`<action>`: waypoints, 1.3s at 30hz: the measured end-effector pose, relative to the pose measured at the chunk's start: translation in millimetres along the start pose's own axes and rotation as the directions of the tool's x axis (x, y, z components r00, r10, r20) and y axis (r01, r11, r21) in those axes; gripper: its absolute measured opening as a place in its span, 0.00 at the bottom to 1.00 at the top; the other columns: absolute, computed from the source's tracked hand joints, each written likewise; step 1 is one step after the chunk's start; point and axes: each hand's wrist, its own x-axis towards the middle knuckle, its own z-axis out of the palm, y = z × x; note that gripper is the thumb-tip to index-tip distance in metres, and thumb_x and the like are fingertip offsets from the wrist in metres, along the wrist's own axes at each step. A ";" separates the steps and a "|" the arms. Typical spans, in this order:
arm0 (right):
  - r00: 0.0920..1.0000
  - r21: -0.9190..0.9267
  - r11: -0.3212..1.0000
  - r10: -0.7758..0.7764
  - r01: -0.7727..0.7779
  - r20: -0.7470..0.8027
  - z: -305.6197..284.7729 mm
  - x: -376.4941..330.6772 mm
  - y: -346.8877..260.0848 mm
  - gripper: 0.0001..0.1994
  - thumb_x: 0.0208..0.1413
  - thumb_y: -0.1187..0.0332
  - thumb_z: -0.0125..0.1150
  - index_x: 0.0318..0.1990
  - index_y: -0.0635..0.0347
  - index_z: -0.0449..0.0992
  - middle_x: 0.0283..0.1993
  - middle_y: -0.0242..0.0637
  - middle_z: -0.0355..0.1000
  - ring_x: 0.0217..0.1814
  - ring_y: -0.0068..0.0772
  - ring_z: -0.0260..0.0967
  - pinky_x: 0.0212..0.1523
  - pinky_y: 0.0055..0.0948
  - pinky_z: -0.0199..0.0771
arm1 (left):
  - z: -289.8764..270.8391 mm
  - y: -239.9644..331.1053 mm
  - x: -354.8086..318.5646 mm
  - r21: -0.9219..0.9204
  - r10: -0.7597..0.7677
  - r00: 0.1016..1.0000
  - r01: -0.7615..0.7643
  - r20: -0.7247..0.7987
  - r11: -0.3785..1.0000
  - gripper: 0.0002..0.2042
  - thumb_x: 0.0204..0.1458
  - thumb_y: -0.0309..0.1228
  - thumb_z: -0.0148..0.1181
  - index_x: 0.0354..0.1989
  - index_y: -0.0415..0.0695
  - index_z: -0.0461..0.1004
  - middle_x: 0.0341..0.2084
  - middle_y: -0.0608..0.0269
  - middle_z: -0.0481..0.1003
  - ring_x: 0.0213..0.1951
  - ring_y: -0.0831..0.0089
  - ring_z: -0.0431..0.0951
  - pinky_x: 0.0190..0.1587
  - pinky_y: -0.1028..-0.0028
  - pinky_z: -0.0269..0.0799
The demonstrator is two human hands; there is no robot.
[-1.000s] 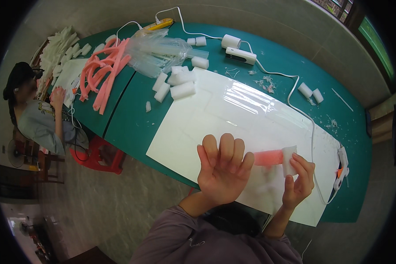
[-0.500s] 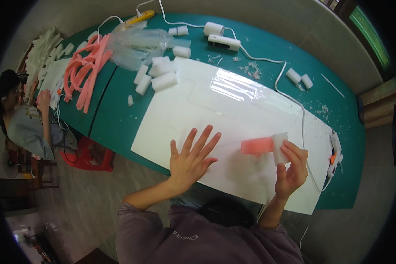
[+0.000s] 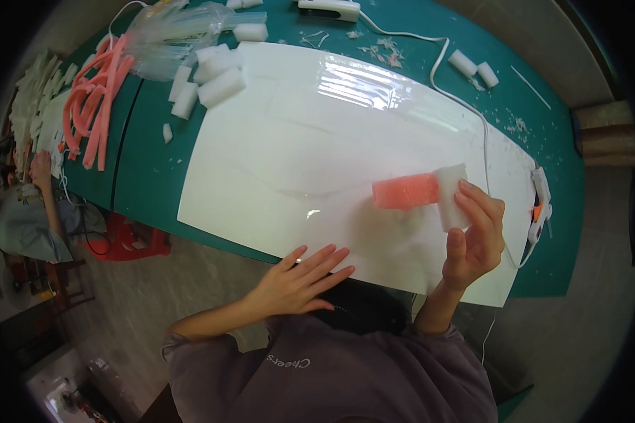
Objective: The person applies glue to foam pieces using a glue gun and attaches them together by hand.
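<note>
My right hand (image 3: 473, 236) grips a white foam block (image 3: 450, 190) with a pink foam piece (image 3: 406, 191) stuck to its left side, held above the glossy white sheet (image 3: 317, 141) on the green table (image 3: 155, 176). My left hand (image 3: 300, 278) hangs open at the sheet's near edge, fingers spread, holding nothing.
A glue gun (image 3: 541, 204) with a white cord lies at the sheet's right end. White foam blocks (image 3: 212, 81), pink foam strips (image 3: 95, 106) and a clear plastic bag (image 3: 169, 28) lie at the far left. Another person (image 3: 28, 211) sits at the table's left end by a red stool (image 3: 130, 243).
My left hand has dropped from above the sheet to its near edge. The right hand keeps the foam piece, now nearer the camera.
</note>
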 end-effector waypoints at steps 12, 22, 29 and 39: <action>1.000 -0.006 1.000 -0.029 0.029 -0.006 -1.4 -2.7 3.7 0.15 0.42 0.63 0.61 0.34 0.66 0.76 0.39 0.42 0.73 0.35 0.33 0.63 0.35 0.25 0.63 | 22.7 -3.2 0.0 0.289 0.144 0.975 -0.090 -0.170 0.953 0.27 0.49 0.59 0.36 0.56 0.61 0.62 0.56 0.70 0.61 0.57 0.74 0.59 0.61 0.59 0.40; 0.999 -0.004 0.999 -0.033 0.033 0.002 -1.6 -2.4 4.2 0.15 0.42 0.64 0.61 0.35 0.66 0.76 0.39 0.42 0.73 0.35 0.33 0.63 0.35 0.25 0.63 | 44.6 43.5 -7.4 0.127 -0.203 0.956 0.233 -0.212 0.964 0.35 0.45 0.62 0.43 0.56 0.49 0.61 0.56 0.59 0.61 0.59 0.68 0.57 0.60 0.57 0.41; 0.999 0.002 0.999 -0.042 0.042 0.001 -0.5 -1.6 3.2 0.15 0.42 0.64 0.60 0.35 0.66 0.76 0.39 0.42 0.73 0.35 0.33 0.63 0.36 0.25 0.64 | 48.3 54.0 -16.1 0.153 -0.198 0.954 0.235 -0.227 0.960 0.37 0.44 0.58 0.49 0.53 0.38 0.61 0.56 0.48 0.59 0.61 0.57 0.53 0.59 0.46 0.32; 0.999 0.030 0.999 -0.031 0.032 -0.018 5.3 -2.4 2.3 0.18 0.47 0.61 0.57 0.36 0.71 0.74 0.39 0.50 0.72 0.39 0.39 0.66 0.40 0.28 0.63 | 124.1 32.8 -133.7 0.127 -0.447 0.887 0.433 0.114 0.892 0.28 0.47 0.48 0.52 0.54 0.45 0.63 0.56 0.63 0.60 0.58 0.70 0.58 0.55 0.52 0.51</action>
